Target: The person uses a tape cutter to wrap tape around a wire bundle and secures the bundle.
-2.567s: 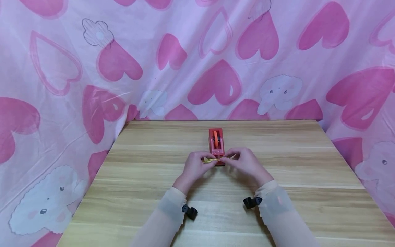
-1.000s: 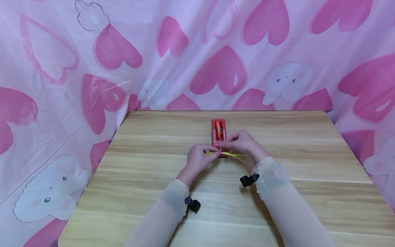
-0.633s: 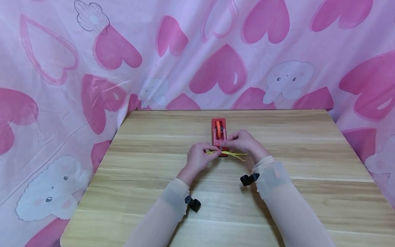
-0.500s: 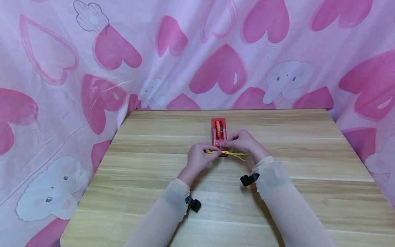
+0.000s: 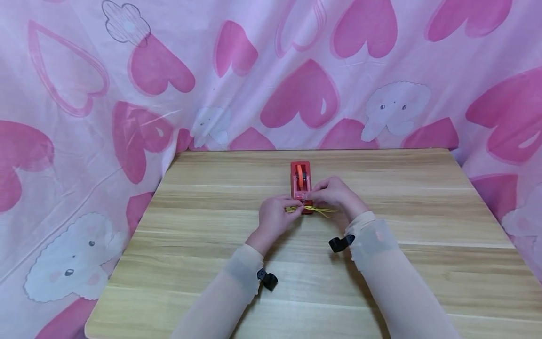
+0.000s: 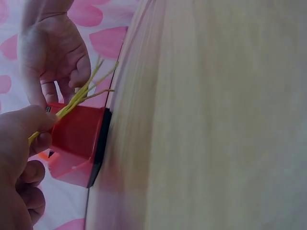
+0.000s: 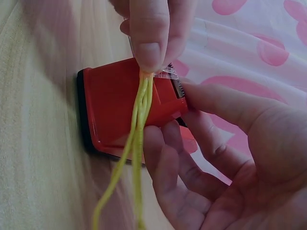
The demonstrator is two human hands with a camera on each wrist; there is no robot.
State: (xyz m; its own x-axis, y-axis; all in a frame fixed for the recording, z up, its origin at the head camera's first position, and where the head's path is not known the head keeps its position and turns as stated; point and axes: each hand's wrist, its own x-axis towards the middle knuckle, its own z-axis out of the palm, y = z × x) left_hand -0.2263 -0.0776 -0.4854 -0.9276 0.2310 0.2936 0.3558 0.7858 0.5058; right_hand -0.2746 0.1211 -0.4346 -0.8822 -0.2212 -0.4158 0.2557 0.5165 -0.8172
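A red tape dispenser (image 5: 301, 179) with an orange roll core stands on the table, its serrated blade (image 7: 178, 88) on the near end. My left hand (image 5: 275, 214) pinches a bundle of thin yellow cords (image 7: 139, 115) between thumb and fingertips, right in front of the dispenser. Loose cord ends stick out past the fingers toward the right. Clear tape (image 7: 165, 73) runs from the blade to the pinched part of the bundle. My right hand (image 5: 336, 195) grips the dispenser's blade end, with thumb and fingers around it; some fingertips are hidden behind the red body.
The wood-grain table (image 5: 211, 263) extends around the hands. A pink cloth with hearts (image 5: 237, 94) hangs behind it and at both sides. Both wrists carry black cameras, such as the left wrist camera (image 5: 267, 279).
Both hands held the cords at first; the right hand then let go and moved to the dispenser's blade end. Lately the left hand has turned the bundle slightly, and its loose ends shifted.
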